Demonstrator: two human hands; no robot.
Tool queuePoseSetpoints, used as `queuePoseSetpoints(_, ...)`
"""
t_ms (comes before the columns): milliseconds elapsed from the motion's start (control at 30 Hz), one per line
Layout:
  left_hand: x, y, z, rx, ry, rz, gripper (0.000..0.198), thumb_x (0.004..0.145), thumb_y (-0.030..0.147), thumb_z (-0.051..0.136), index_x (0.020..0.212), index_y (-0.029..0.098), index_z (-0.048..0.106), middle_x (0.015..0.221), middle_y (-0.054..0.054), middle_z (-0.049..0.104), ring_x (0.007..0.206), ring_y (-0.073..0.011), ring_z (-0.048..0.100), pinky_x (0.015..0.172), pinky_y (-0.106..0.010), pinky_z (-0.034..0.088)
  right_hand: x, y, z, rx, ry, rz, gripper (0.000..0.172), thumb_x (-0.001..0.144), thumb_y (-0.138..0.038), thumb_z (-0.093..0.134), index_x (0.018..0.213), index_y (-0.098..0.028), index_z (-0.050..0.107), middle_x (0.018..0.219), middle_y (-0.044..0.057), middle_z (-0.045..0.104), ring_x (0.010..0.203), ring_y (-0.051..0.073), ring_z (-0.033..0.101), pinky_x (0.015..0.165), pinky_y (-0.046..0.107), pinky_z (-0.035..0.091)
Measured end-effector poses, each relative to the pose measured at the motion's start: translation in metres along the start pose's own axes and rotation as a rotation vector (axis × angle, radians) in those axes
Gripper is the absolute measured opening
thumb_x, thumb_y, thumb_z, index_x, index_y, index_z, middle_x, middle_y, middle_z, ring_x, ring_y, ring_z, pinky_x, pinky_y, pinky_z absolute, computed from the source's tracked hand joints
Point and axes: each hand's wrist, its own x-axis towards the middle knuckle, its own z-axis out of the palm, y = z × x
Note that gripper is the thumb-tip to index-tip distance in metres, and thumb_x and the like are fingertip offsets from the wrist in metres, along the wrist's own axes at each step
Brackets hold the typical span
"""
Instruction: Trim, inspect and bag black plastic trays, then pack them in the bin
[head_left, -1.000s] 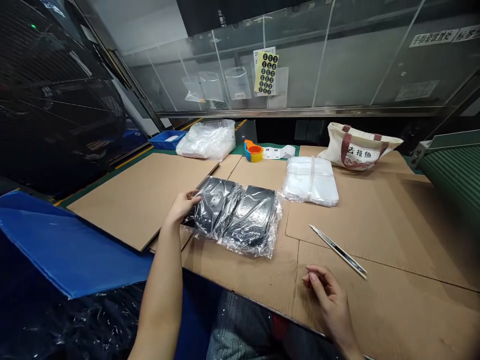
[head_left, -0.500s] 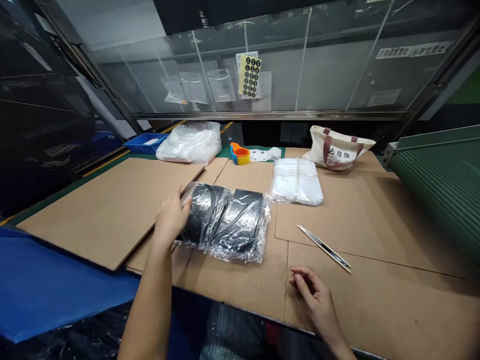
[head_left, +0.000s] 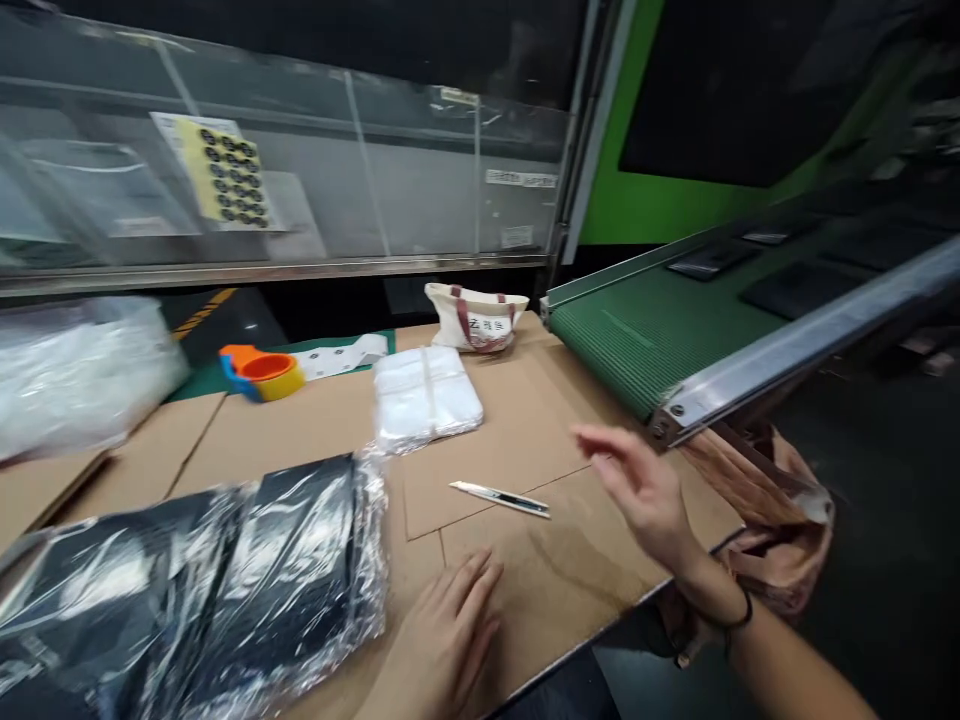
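My left hand [head_left: 450,625] is low over the cardboard-covered table, its fingers stretched out and nothing in them. Just to its left lies a clear plastic bag of black flat packs [head_left: 289,560], cut off by the picture's edge. My right hand [head_left: 637,490], slightly blurred, is raised at the right part of the table, with thumb and fingers apart and holding nothing. A utility knife [head_left: 501,498] with a pale handle lies between and beyond the hands, touched by neither. Behind it sits a banded stack of white plastic bags [head_left: 427,395].
A green conveyor belt [head_left: 630,335] carrying black flat packs ends at the table's right. A cloth tote bag [head_left: 476,320], an orange, blue and yellow tape holder [head_left: 262,372] and a white plastic bundle [head_left: 82,370] stand at the back. Brown fabric [head_left: 780,520] hangs below the conveyor.
The view has swung right, bringing the conveyor into sight. My left hand has left the bagged black packs and moved right. My right hand has risen and moved toward the conveyor.
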Motion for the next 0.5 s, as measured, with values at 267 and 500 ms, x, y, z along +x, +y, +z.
queuePoseSetpoints(267, -0.030, 0.011, 0.069, 0.173, 0.130, -0.123, 0.044, 0.095, 0.031, 0.040, 0.137, 0.018, 0.045, 0.129, -0.010, 0.062, 0.117, -0.0236, 0.059, 0.091, -0.035, 0.050, 0.181, 0.059, -0.131, 0.515, 0.796, 0.406, 0.009, 0.083, -0.017, 0.053, 0.087, -0.019, 0.061, 0.110, 0.007, 0.062, 0.104, 0.014, 0.062, 0.091, 0.026, 0.051)
queuePoseSetpoints(500, -0.033, 0.006, 0.073, 0.250, 0.146, -0.054, 0.056, 0.095, 0.031, 0.041, 0.147, 0.013, 0.031, 0.126, -0.010, 0.064, 0.115, -0.0228, 0.060, 0.091, -0.035, 0.049, 0.222, 0.098, -0.212, 0.559, 1.032, 0.507, 0.039, 0.100, -0.032, 0.022, 0.112, -0.016, 0.055, 0.122, 0.009, 0.052, 0.113, 0.014, 0.055, 0.082, 0.031, 0.052)
